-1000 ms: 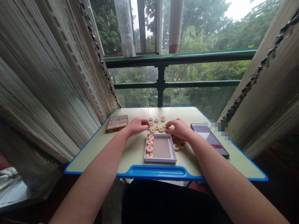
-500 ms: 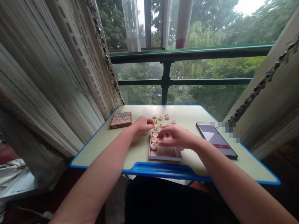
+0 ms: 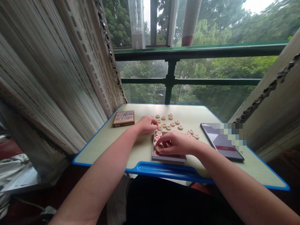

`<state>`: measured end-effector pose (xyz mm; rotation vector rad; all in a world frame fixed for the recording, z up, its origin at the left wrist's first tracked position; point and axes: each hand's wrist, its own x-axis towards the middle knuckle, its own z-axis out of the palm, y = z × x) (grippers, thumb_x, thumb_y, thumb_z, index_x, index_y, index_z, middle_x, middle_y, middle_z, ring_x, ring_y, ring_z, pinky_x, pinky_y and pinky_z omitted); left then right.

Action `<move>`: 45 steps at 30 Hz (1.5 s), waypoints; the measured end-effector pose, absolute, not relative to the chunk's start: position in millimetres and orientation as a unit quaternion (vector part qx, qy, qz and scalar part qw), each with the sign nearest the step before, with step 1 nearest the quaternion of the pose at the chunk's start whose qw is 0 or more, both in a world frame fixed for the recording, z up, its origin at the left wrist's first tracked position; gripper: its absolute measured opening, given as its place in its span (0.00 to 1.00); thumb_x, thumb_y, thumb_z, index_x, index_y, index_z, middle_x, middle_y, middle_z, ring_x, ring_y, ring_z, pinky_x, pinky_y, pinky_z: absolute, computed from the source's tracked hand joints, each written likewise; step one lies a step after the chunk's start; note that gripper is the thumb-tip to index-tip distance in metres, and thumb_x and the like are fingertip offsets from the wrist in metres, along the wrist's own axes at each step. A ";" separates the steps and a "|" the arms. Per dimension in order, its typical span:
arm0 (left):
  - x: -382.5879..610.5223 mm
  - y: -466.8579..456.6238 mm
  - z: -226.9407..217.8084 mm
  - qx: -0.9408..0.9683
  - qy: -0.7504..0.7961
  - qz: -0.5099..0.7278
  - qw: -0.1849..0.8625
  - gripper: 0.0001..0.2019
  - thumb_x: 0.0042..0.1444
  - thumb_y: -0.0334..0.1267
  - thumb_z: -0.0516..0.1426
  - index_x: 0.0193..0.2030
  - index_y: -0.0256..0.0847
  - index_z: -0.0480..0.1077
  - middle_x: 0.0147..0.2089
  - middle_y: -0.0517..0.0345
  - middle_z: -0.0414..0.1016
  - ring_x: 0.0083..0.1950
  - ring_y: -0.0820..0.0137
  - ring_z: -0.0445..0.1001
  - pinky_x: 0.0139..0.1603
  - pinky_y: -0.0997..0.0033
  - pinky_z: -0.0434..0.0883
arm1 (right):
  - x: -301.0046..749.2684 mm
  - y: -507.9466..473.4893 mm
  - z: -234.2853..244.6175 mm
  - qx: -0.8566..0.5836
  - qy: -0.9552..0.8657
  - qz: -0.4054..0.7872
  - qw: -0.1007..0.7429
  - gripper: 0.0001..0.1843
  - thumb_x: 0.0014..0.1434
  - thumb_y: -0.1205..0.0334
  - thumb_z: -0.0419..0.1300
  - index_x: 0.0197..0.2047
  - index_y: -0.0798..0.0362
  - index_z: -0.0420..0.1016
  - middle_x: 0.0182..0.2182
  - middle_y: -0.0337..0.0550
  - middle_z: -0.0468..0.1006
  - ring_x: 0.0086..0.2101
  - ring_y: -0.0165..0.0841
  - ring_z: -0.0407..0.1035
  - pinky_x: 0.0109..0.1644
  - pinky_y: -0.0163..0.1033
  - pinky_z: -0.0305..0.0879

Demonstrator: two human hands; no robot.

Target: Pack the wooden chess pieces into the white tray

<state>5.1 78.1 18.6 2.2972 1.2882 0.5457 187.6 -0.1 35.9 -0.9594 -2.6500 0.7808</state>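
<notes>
My right hand [image 3: 172, 142] is over a shallow open box [image 3: 169, 158], its fingers pinching a round Chinese chess piece [image 3: 159, 148] low at the box's left side. Pieces with red characters, among them one piece [image 3: 159, 133] in the upper left corner, line the left wall inside; the hand covers much of the rest. Just beyond the box's upper left corner, my left hand [image 3: 149, 124] has its fingers curled together beside a loose piece [image 3: 160, 128] on the table. What those fingers hold, if anything, is hidden.
Several more pieces [image 3: 177, 122] lie scattered on the table [image 3: 98, 147] behind the box. A flat printed box lid [image 3: 124, 118] is at the left, a large phone or tablet [image 3: 221, 142] at the right. Curtains hang on both sides; a green railing [image 3: 201, 53] stands behind.
My right hand has moved down inside the box, bringing the piece toward the lower left pieces. My left hand stays near the same spot. The view has shifted slightly.
</notes>
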 end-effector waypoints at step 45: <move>3.4 79.0 19.8 0.844 0.457 0.188 0.209 0.15 0.40 0.35 0.51 0.31 0.35 0.78 0.27 0.58 0.76 0.30 0.71 0.69 0.30 0.75 0.63 | 182.1 -5.6 32.3 -0.298 -0.925 0.156 0.180 0.11 0.56 0.60 0.57 0.38 0.54 0.78 0.28 0.42 0.75 0.27 0.28 0.63 0.32 0.33 0.58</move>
